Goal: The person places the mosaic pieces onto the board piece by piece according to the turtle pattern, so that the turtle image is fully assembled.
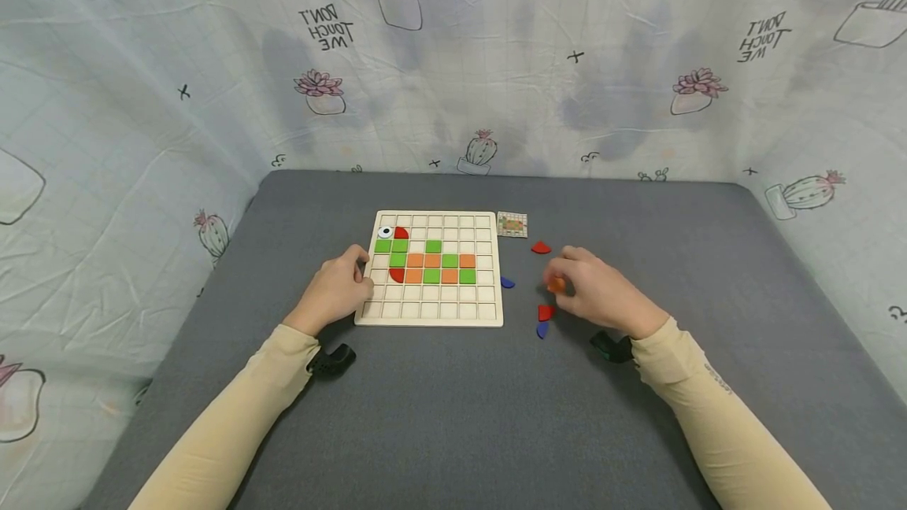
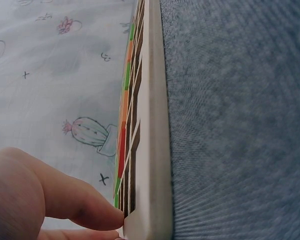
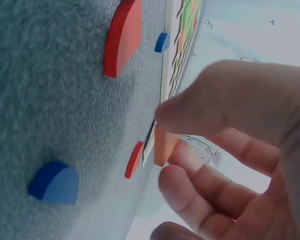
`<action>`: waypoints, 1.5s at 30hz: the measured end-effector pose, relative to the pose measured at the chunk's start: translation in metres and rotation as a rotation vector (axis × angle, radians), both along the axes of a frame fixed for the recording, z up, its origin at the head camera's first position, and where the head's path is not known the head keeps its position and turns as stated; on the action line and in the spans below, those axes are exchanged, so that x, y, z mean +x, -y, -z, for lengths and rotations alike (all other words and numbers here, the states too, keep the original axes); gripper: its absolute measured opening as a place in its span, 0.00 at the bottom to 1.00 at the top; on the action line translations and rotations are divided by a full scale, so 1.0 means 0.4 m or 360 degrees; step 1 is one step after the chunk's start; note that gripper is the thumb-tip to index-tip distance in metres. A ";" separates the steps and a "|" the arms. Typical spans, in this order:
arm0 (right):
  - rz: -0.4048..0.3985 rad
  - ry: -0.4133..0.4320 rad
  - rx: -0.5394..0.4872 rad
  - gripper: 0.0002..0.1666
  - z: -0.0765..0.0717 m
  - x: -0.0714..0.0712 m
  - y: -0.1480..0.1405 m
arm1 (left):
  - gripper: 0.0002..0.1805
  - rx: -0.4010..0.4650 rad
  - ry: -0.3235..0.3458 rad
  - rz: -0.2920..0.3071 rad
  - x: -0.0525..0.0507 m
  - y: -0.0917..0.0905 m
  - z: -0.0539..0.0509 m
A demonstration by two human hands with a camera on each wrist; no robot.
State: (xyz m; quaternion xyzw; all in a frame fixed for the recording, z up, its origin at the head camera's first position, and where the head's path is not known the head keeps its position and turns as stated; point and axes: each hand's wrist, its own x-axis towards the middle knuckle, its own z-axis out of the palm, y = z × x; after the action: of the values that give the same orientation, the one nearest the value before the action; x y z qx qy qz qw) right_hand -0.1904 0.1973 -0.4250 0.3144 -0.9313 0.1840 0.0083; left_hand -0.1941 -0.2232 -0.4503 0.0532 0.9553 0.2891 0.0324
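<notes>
A pale wooden grid board [image 1: 428, 311] lies on the grey table, bearing green, orange and red tiles and a round eye piece [image 1: 385, 232]. At the board's left edge my left hand [image 1: 333, 290] pinches the rim; its thumb [image 2: 97, 207] touches the edge in the left wrist view. Right of the board, my right hand [image 1: 602, 290] holds an orange tile [image 3: 165, 145] between thumb and fingers, above the table. Near that hand lie a red piece [image 1: 545, 312], a blue piece [image 1: 542, 330] and a red fan-shaped piece [image 1: 541, 247].
Another blue piece [image 1: 507, 282] lies just beside the board's right edge. A small pattern card [image 1: 512, 224] sits by its upper right corner. Behind the grey table [image 1: 453, 415] hangs a white cloth [image 1: 510, 61] printed with cacti.
</notes>
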 end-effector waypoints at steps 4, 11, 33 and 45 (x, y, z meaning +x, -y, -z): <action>-0.0023 -0.0028 -0.0039 0.11 0.003 -0.005 0.014 | 0.23 -0.0011 0.0007 -0.0008 0.001 0.000 0.001; -0.0058 -0.0020 -0.0109 0.11 0.007 -0.021 0.049 | 0.23 -0.0016 0.0011 -0.0012 0.003 -0.003 0.002; -0.0187 -0.0001 -0.0159 0.08 -0.007 -0.100 0.194 | 0.23 -0.0001 0.0018 -0.0007 0.001 -0.004 -0.002; -0.0200 0.0060 -0.0150 0.06 -0.006 -0.154 0.268 | 0.23 0.0004 0.0025 -0.0013 0.000 -0.003 -0.005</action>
State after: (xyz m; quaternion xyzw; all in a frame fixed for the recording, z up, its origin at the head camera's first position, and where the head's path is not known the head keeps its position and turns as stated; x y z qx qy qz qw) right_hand -0.2521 0.0900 -0.4227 0.3678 -0.9000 0.2337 -0.0060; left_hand -0.1940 -0.2220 -0.4483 0.0471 0.9548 0.2910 0.0387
